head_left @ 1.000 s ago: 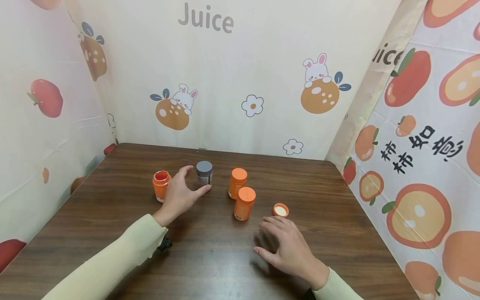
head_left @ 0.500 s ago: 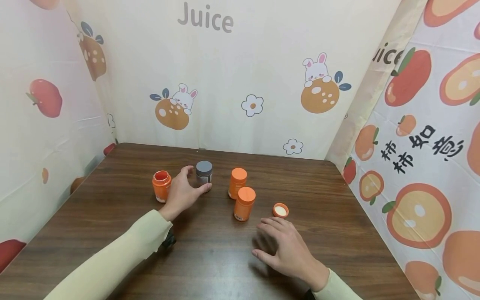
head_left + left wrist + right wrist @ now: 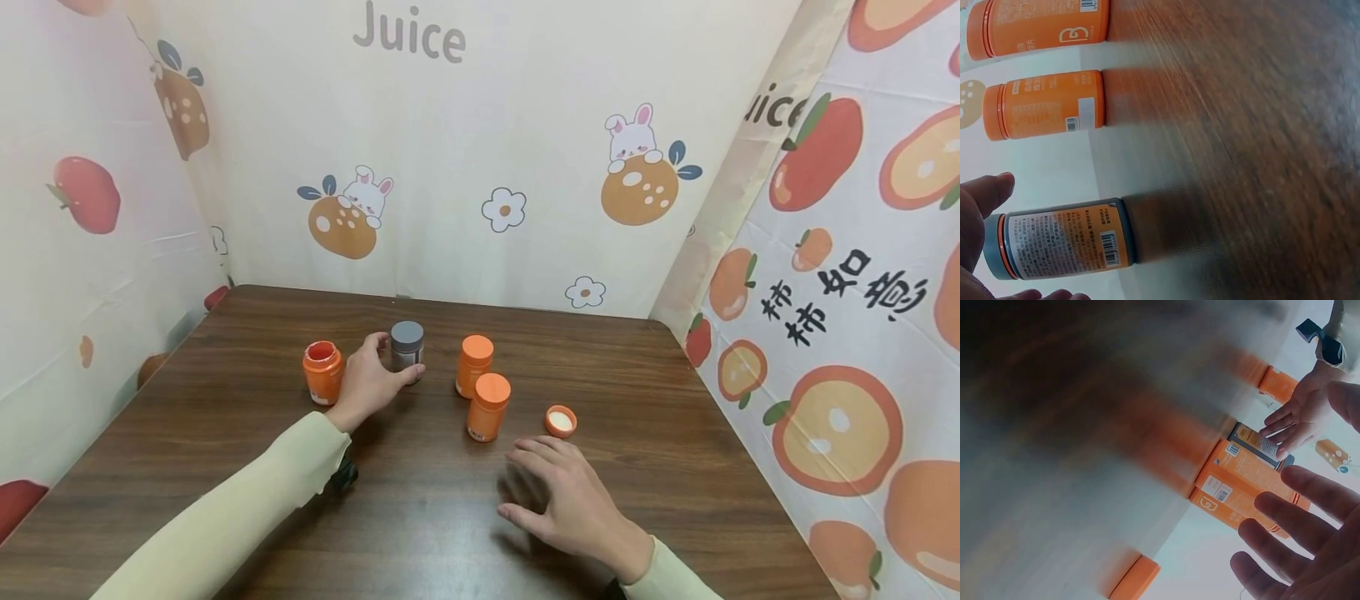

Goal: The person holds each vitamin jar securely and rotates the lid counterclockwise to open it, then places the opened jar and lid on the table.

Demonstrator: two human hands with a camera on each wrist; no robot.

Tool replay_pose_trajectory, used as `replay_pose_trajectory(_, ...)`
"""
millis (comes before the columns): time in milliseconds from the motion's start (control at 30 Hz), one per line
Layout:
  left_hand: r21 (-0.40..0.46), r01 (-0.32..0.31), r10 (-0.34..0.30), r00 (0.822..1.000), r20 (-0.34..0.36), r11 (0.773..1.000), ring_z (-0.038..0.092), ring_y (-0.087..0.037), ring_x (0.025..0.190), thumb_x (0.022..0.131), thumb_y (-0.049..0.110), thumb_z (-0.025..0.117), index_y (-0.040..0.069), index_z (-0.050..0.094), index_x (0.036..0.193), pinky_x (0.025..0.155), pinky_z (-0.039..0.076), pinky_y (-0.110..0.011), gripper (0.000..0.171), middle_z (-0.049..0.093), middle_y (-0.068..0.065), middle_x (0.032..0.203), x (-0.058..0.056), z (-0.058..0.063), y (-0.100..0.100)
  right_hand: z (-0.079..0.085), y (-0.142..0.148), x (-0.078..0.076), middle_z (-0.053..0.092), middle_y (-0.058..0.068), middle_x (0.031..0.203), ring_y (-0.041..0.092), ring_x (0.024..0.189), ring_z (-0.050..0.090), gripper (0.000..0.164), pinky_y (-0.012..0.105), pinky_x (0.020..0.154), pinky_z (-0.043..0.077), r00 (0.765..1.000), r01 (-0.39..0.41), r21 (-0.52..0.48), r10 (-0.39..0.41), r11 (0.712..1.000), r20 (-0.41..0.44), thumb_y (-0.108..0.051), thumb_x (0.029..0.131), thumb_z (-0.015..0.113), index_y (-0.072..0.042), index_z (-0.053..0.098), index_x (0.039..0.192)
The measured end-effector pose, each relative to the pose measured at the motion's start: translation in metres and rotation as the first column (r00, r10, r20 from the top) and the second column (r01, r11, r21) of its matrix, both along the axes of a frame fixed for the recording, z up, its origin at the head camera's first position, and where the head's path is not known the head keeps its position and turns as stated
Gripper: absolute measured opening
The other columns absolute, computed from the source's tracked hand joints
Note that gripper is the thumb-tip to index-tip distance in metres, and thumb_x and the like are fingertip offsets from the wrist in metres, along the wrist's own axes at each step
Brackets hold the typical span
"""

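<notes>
My left hand [image 3: 371, 385] reaches round the near left side of a grey-capped jar [image 3: 407, 342], thumb and fingers spread. In the left wrist view a gap shows between the thumb [image 3: 991, 190] and the upright grey jar [image 3: 1060, 240]. Just left of that hand stands an uncapped orange jar [image 3: 322, 375]. Two capped orange jars, one farther back [image 3: 475, 367] and one nearer [image 3: 489, 408], stand right of the grey jar. My right hand [image 3: 566, 500] hovers over the table with loosely spread fingers, holding nothing. Beyond its fingertips an upturned orange lid [image 3: 561, 422] shows its pale inside.
The brown wooden table [image 3: 420, 533] ends at a printed cloth backdrop [image 3: 540, 125] behind. Another printed cloth [image 3: 862, 333] hangs along the right side. Cloth also hangs on the left [image 3: 90, 292].
My left hand has shifted slightly right, closer to the grey-capped jar. My right hand has drifted slightly left. The jars and lid stay in place.
</notes>
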State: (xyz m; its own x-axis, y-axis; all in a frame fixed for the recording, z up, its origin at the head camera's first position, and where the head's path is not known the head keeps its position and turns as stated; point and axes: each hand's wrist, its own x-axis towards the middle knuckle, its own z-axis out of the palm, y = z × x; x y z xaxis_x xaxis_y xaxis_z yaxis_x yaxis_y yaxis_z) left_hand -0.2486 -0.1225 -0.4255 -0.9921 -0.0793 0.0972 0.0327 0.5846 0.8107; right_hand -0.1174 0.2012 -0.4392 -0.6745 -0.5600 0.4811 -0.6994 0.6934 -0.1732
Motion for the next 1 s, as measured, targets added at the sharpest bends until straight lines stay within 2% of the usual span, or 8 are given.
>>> replay_pose_trajectory(500, 0.025, 0.017, -0.018, 0.999, 0.047, 1.000, 0.051, -0.040, 0.129, 0.086, 0.041, 0.083, 0.000, 0.039, 0.150, 0.110, 0.039, -0.056, 0.087, 0.050, -0.025, 0.145, -0.009, -0.003, 0.000, 0.004, -0.011, -0.001, 0.067, -0.001, 0.130, 0.022, 0.123, 0.059, 0.062, 0.049, 0.101, 0.047, 0.999, -0.020, 0.013, 0.020, 1.000, 0.025, -0.058, 0.080, 0.082, -0.017, 0.072, 0.125)
replay_pose_trajectory(1000, 0.060, 0.024, -0.028, 0.998, 0.059, 0.998, 0.052, -0.039, 0.131, 0.088, 0.036, 0.082, 0.000, 0.038, 0.151, 0.110, 0.040, -0.054, 0.085, 0.052, -0.023, 0.145, -0.017, -0.005, 0.001, 0.005, -0.015, 0.000, 0.067, -0.002, 0.129, 0.021, 0.122, 0.059, 0.061, 0.048, 0.100, 0.047, 0.999, -0.045, 0.003, 0.045, 0.999, 0.022, -0.056, 0.080, 0.083, -0.017, 0.071, 0.125)
